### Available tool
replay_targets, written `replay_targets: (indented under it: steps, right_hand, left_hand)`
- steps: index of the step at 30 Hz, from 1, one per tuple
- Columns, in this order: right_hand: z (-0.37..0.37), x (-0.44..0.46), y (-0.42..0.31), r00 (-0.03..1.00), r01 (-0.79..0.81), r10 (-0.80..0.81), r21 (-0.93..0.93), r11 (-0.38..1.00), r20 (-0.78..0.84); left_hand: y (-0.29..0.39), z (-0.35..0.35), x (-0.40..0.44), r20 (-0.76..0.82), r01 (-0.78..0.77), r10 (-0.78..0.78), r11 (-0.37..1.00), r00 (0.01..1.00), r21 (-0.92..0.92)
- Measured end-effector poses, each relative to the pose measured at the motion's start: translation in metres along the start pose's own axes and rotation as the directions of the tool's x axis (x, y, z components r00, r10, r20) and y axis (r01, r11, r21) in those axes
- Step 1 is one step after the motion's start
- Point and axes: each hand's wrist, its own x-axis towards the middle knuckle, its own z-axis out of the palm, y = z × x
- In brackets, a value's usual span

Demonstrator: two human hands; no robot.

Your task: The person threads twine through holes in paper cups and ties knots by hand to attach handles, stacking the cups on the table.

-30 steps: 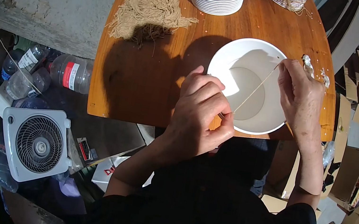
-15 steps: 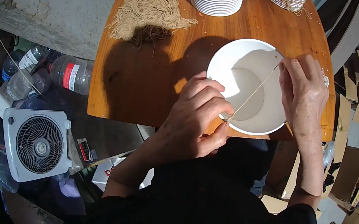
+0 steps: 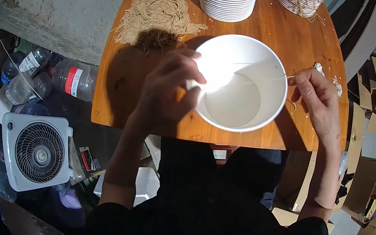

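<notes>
A white paper bucket stands near the table's front edge, its open mouth facing up. My right hand is closed at the bucket's right rim, pinching a thin tan string. From there the string runs left across the bucket's mouth and fades into bright glare. In line with it, at the left rim, my left hand is in shadow, with thumb and forefinger curled together; its end of the string is lost in the glare. A small hole shows in the bucket's upper right wall.
A heap of tan strings lies at the back left of the wooden table. Stacked orange and white buckets stand behind, with a string-draped stack to their right. A fan and plastic bottles are lower left; cardboard boxes are at right.
My left hand has moved left and slightly up, to the bucket's left rim. My right hand has dropped a little and moved outside the right rim. The bucket has shifted left.
</notes>
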Motion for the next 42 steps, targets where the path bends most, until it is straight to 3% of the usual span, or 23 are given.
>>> replay_targets:
  steps: [4, 7, 8, 10, 11, 12, 14, 17, 19, 21, 22, 24, 25, 26, 28, 29, 30, 32, 34, 36, 38, 40, 42]
  right_hand:
    - [0.006, -0.006, 0.001, 0.997, -0.075, 0.070, 0.147, 0.986, 0.041]
    - [0.007, -0.008, 0.010, 0.996, -0.084, 0.076, 0.173, 0.981, 0.051]
    - [0.009, -0.008, 0.015, 0.996, -0.082, 0.075, 0.170, 0.982, 0.050]
    - [0.011, -0.010, 0.021, 1.000, 0.008, -0.006, 0.151, 0.988, -0.008]
    - [0.007, -0.011, 0.017, 0.996, 0.088, -0.089, -0.024, 0.996, -0.031]
    - [0.004, -0.010, 0.017, 0.995, 0.089, -0.090, -0.028, 0.996, -0.035]
    - [-0.004, -0.009, 0.017, 0.910, 0.346, -0.413, -0.502, 0.792, -0.024]
    - [-0.015, -0.018, 0.013, 0.906, 0.317, -0.422, -0.618, 0.719, -0.026]
    - [-0.020, -0.026, 0.020, 0.913, 0.289, -0.408, -0.669, 0.685, -0.024]
    - [-0.020, -0.037, 0.031, 0.950, 0.115, -0.260, -0.575, 0.810, -0.175]
    - [-0.018, -0.042, 0.029, 0.949, 0.115, -0.260, -0.574, 0.811, -0.177]
    - [-0.014, -0.050, 0.022, 0.976, -0.089, 0.003, -0.387, 0.918, -0.219]
    - [-0.010, -0.053, 0.019, 0.973, -0.125, 0.067, -0.263, 0.957, -0.219]
    - [-0.007, -0.054, 0.019, 0.974, -0.120, 0.063, -0.263, 0.957, -0.217]
    - [0.003, -0.055, 0.026, 0.931, 0.068, -0.105, -0.118, 0.991, -0.349]
    - [0.004, -0.054, 0.031, 0.928, 0.102, -0.090, 0.014, 0.995, -0.362]
    - [0.005, -0.052, 0.027, 0.929, 0.108, -0.095, 0.016, 0.994, -0.357]
    - [0.008, -0.050, 0.017, 0.841, 0.293, -0.212, 0.090, 0.952, -0.497]
    - [0.009, -0.052, 0.013, 0.784, 0.368, -0.283, 0.047, 0.929, -0.553]
    - [0.012, -0.052, 0.007, 0.752, 0.462, -0.346, 0.074, 0.884, -0.561]
    - [0.017, -0.054, 0.000, 0.747, 0.496, -0.381, 0.076, 0.865, -0.544]
    - [0.022, -0.054, -0.006, 0.742, 0.526, -0.414, 0.076, 0.847, -0.528]
    - [0.027, -0.055, -0.012, 0.735, 0.580, -0.476, 0.083, 0.811, -0.483]
  left_hand:
    - [0.022, -0.002, -0.003, -0.157, -0.062, 0.085, 0.987, 0.984, 0.147]
    - [0.074, 0.020, -0.015, 0.052, -0.098, 0.095, 0.993, 0.994, 0.066]
    - [0.085, 0.027, -0.011, 0.195, -0.117, 0.107, 0.992, 0.975, 0.040]
    - [0.087, 0.045, -0.017, 0.192, -0.173, 0.151, 0.979, 0.970, 0.107]
    - [0.084, 0.045, -0.019, 0.190, -0.176, 0.154, 0.979, 0.970, 0.104]
    - [0.079, 0.041, -0.019, 0.202, -0.187, 0.150, 0.966, 0.968, 0.177]
    - [0.070, 0.032, -0.022, 0.217, -0.205, 0.153, 0.948, 0.964, 0.245]
    - [0.059, 0.014, -0.026, 0.171, -0.206, 0.160, 0.933, 0.972, 0.295]
    - [0.055, -0.004, -0.025, 0.268, -0.206, 0.104, 0.898, 0.958, 0.388]
    - [0.045, -0.013, -0.026, 0.248, -0.190, 0.080, 0.869, 0.965, 0.458]
    - [0.040, -0.017, -0.026, 0.222, -0.169, 0.057, 0.835, 0.973, 0.524]
    - [0.036, -0.022, -0.025, 0.204, -0.144, 0.039, 0.836, 0.978, 0.529]
    - [0.035, -0.023, -0.023, 0.190, -0.119, 0.021, 0.844, 0.982, 0.523]
    - [0.034, -0.024, -0.022, 0.176, -0.094, 0.002, 0.851, 0.984, 0.517]
    - [0.032, -0.020, -0.019, 0.158, -0.088, 0.008, 0.856, 0.987, 0.509]
    - [0.033, -0.017, -0.019, 0.143, -0.085, 0.016, 0.864, 0.990, 0.497]
    - [0.037, -0.016, -0.017, 0.140, -0.082, 0.012, 0.861, 0.990, 0.503]
    - [0.046, -0.013, -0.016, 0.176, -0.095, 0.011, 0.876, 0.984, 0.472]
    - [0.051, -0.013, -0.020, 0.194, -0.116, 0.018, 0.854, 0.981, 0.508]
    - [0.068, -0.014, -0.023, 0.258, -0.060, -0.032, 0.938, 0.966, 0.341]
    - [0.082, -0.008, -0.030, 0.275, -0.068, -0.014, 0.956, 0.961, 0.286]
    - [0.099, 0.004, -0.033, 0.265, -0.034, 0.013, 0.996, 0.964, 0.077]
    - [0.109, 0.026, -0.036, 0.238, -0.090, 0.058, 0.988, 0.969, 0.123]
